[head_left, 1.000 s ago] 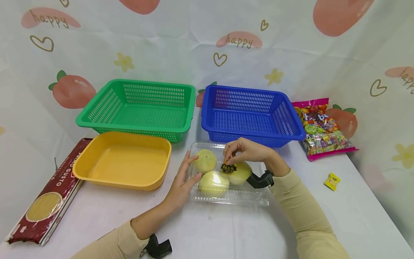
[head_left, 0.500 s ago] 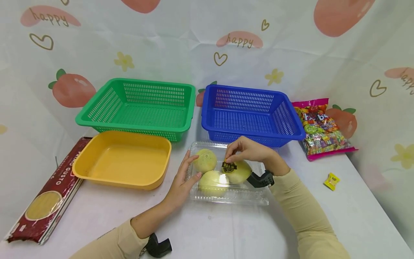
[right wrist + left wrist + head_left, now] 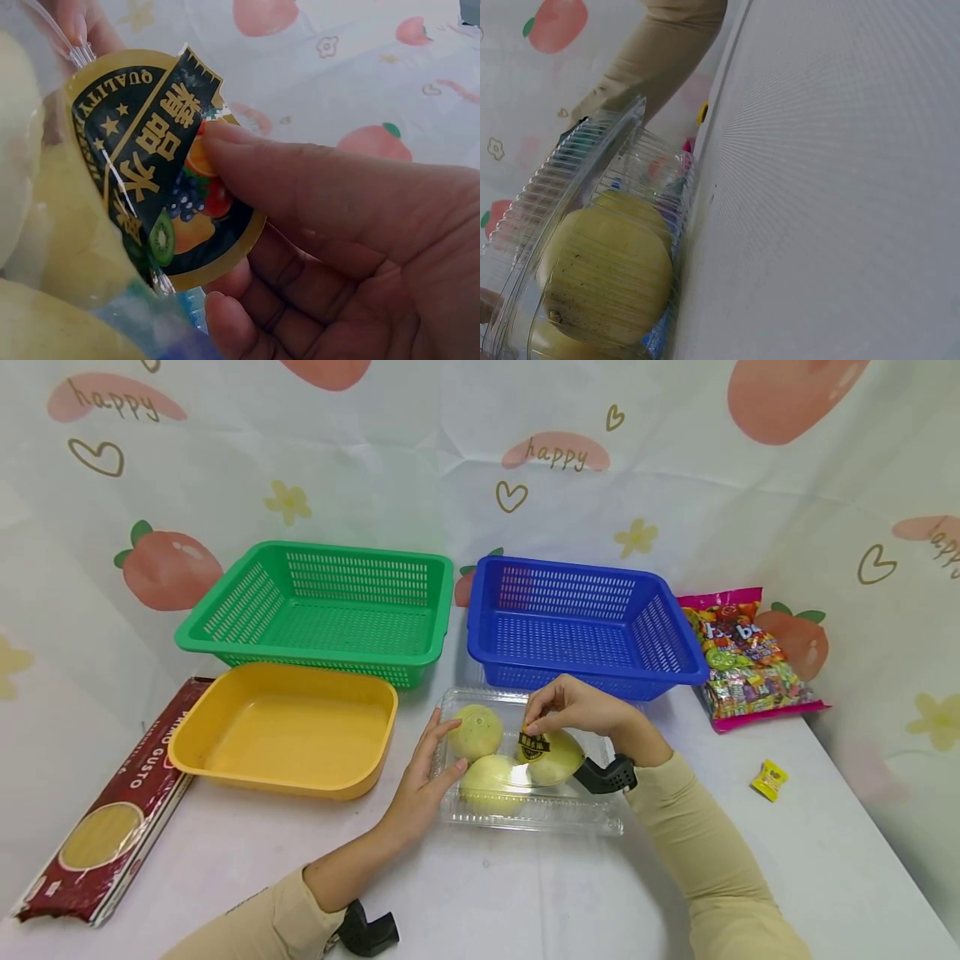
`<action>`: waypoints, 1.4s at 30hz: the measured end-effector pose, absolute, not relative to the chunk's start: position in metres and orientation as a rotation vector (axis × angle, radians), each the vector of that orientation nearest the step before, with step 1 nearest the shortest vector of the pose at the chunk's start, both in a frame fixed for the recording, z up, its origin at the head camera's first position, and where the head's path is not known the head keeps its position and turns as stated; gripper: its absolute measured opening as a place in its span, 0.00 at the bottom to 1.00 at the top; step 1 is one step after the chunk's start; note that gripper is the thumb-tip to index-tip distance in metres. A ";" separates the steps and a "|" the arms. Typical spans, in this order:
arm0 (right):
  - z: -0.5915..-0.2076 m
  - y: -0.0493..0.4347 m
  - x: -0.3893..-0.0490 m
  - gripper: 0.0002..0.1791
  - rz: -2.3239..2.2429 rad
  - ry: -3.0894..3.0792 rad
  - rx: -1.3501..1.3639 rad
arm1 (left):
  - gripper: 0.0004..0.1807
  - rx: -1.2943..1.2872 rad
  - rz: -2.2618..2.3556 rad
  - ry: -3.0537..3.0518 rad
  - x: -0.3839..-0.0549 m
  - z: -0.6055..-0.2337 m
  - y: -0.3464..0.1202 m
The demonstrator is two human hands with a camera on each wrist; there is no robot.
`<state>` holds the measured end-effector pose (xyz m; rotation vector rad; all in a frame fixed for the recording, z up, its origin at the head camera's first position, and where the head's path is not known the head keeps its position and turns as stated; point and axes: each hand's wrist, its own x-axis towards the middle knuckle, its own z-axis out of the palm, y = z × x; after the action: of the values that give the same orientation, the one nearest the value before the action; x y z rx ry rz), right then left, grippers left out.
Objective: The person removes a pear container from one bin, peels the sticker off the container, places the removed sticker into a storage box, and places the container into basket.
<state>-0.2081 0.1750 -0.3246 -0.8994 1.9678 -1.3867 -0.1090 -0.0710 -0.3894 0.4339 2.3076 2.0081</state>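
Observation:
A clear plastic clamshell box (image 3: pixel 577 814) lies on the table with its lid down over several pale yellow-green melons (image 3: pixel 495 785). My left hand (image 3: pixel 420 785) rests along the box's left side, its fingers fairly straight and fingertips touching the lid. Over the lid, my right hand (image 3: pixel 573 706) pinches the edge of a round black-and-gold sticker (image 3: pixel 150 142) between thumb and fingers. Fruit pictures and gold lettering show on it in the right wrist view. Part of the sticker stands up from the lid, while its far side appears to touch the plastic. Through the box wall, a melon (image 3: pixel 607 277) fills the left wrist view.
Behind the box stand a green basket (image 3: pixel 442 643) and a blue basket (image 3: pixel 585 672). A yellow tub (image 3: pixel 285 781) is at left, beside a dark red noodle pack (image 3: pixel 127 818). At right lie a candy bag (image 3: pixel 750 660) and one yellow-wrapped candy (image 3: pixel 770 780).
My right hand has shifted very slightly to the right, and the sticker in its fingers has tilted a little. The left hand and the box have stayed in place.

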 end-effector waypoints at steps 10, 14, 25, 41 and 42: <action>-0.323 0.175 -0.208 0.10 -1.407 1.963 -0.845 | 0.26 0.422 2.012 2.306 -0.109 -0.391 -0.071; -0.323 0.174 -0.207 0.11 -1.409 1.966 -0.819 | 0.26 0.419 2.014 2.300 -0.108 -0.389 -0.071; -0.324 0.174 -0.207 0.06 -1.441 1.947 -0.806 | 0.26 0.433 2.017 2.309 -0.108 -0.390 -0.071; -0.324 0.175 -0.208 0.03 -1.435 1.981 -0.803 | 0.26 0.421 2.007 2.309 -0.109 -0.389 -0.071; -0.324 0.175 -0.208 0.03 -1.434 1.983 -0.796 | 0.26 0.423 2.008 2.308 -0.109 -0.389 -0.071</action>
<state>-0.2080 0.1752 -0.3244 -0.7964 1.9826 -1.4342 -0.1087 -0.0713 -0.3886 0.4230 2.3082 2.0076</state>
